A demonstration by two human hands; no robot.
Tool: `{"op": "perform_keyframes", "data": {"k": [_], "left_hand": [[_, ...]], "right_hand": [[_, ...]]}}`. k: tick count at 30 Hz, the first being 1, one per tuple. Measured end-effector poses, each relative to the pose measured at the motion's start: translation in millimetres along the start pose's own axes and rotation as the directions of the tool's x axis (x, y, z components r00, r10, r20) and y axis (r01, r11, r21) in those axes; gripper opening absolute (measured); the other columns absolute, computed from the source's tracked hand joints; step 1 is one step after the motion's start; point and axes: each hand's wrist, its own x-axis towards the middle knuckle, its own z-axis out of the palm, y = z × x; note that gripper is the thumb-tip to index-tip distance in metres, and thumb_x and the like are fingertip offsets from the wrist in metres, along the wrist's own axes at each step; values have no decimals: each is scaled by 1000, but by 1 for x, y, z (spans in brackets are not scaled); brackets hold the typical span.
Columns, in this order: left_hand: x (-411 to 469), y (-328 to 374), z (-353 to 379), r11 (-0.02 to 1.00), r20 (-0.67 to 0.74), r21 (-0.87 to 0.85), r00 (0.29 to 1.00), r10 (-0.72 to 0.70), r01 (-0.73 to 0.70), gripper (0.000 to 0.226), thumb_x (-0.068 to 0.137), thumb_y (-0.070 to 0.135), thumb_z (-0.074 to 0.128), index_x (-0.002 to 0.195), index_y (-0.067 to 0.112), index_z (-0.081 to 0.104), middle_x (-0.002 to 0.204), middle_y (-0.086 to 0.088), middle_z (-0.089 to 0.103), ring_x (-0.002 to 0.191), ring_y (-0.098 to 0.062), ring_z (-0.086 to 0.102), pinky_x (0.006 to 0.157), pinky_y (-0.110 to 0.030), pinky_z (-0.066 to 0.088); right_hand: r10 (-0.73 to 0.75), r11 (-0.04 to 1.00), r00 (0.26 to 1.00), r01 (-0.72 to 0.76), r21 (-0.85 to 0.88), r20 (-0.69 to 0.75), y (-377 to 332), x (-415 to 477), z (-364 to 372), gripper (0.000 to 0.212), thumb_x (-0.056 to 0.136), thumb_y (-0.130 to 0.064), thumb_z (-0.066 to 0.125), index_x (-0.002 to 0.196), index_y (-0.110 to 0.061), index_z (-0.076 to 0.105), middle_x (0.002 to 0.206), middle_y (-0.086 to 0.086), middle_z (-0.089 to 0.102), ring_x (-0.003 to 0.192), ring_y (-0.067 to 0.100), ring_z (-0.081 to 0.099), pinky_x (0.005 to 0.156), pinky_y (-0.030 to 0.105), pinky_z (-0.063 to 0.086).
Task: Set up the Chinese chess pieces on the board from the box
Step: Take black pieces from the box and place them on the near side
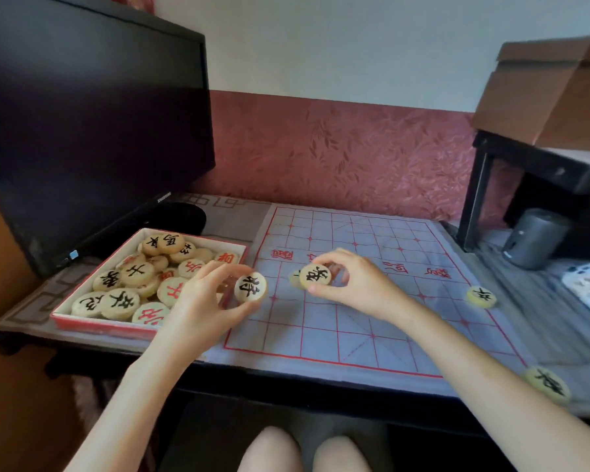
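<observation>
Left piece (251, 287): in your left grip (201, 298); black 將, turned sideways;
Right piece (315, 276): in your right grip (355, 287); black character, too blurred for you to read surely;
Board (355, 338): red 河 and 楚, upside down to you;
Box (92, 322): black 士, 卒 and 馬 among its pieces; others red;
Edge piece (481, 297): black 卒;
Monitor (82, 114): bezel mark too small to read.

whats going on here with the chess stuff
A person is setting out Chinese chess pieces. The left hand pinches a black-lettered piece at the board's left edge, next to the box. The right hand pinches a second black-lettered piece above the middle of the board. On the right side lie a far piece and a near piece. Most pieces, red and black, lie heaped in the box.
</observation>
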Motion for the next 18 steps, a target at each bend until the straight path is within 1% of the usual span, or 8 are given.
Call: {"op": "perform_keyframes", "data": {"k": [2, 5, 7, 10, 12, 15, 16, 18], "left_hand": [[-2, 16, 20, 998, 65, -31, 997, 50, -48, 39, 71, 29, 76, 107, 27, 62, 100, 14, 57, 91, 0, 55, 78, -7, 43], [-8, 40, 51, 990, 154, -84, 981, 122, -110, 37, 72, 34, 75, 107, 30, 62, 103, 15, 58, 95, 1, 54, 81, -4, 38], [-12, 52, 66, 987, 206, -107, 968, 142, -122, 38, 72, 38, 73, 108, 33, 61, 105, 16, 57, 97, 0, 54, 83, -6, 39], [-17, 68, 88, 979, 270, -139, 945, 185, -152, 38, 72, 38, 73, 107, 33, 61, 105, 16, 57, 98, 4, 52, 84, -4, 37], [-20, 76, 98, 976, 296, -157, 935, 193, -152, 38, 72, 39, 73, 107, 33, 61, 103, 18, 57, 98, 4, 53, 84, -5, 38], [-21, 83, 107, 977, 319, -153, 928, 193, -150, 39, 72, 40, 72, 109, 33, 61, 104, 18, 56, 98, 3, 53, 83, -9, 42], [-21, 84, 109, 977, 329, -153, 924, 194, -151, 40, 73, 40, 72, 110, 32, 61, 105, 18, 55, 98, 3, 53, 83, -10, 42], [-21, 87, 111, 976, 343, -152, 918, 200, -156, 41, 73, 41, 72, 111, 32, 60, 106, 18, 55, 99, 3, 53, 83, -10, 42]], "right_hand": [[54, 999, 998, -54, -2, -12, 16, -26, -19, 37, 77, -35, 73, 110, -26, 61, 105, -8, 59, 96, 5, 53, 76, 10, 36], [125, 992, 991, -126, -11, -45, 35, -67, -43, 45, 77, -34, 73, 119, -29, 57, 104, -12, 59, 97, 2, 51, 78, 5, 34], [162, 987, 985, -162, 0, -58, 45, -91, -53, 38, 78, -32, 73, 113, -30, 60, 102, -13, 60, 96, 0, 51, 80, 6, 33], [214, 977, 975, -213, 22, -59, 59, -128, -64, 32, 78, -29, 72, 108, -32, 60, 103, -18, 59, 97, -11, 47, 83, 4, 32], [248, 969, 968, -248, 7, -40, 66, -148, -68, 32, 78, -30, 72, 107, -35, 59, 101, -21, 57, 101, -13, 45, 89, 7, 32], [252, 966, 967, -254, -47, -49, 75, -166, -71, 32, 77, -34, 72, 105, -38, 58, 103, -21, 58, 112, -4, 44, 98, 17, 34], [242, 966, 968, -246, -82, -62, 76, -170, -72, 32, 76, -35, 73, 104, -39, 58, 102, -22, 57, 114, -3, 42, 98, 15, 32], [223, 960, 971, -234, -154, -85, 76, -176, -73, 31, 76, -34, 73, 103, -39, 58, 98, -23, 53, 113, -9, 38, 91, -1, 24]]}}
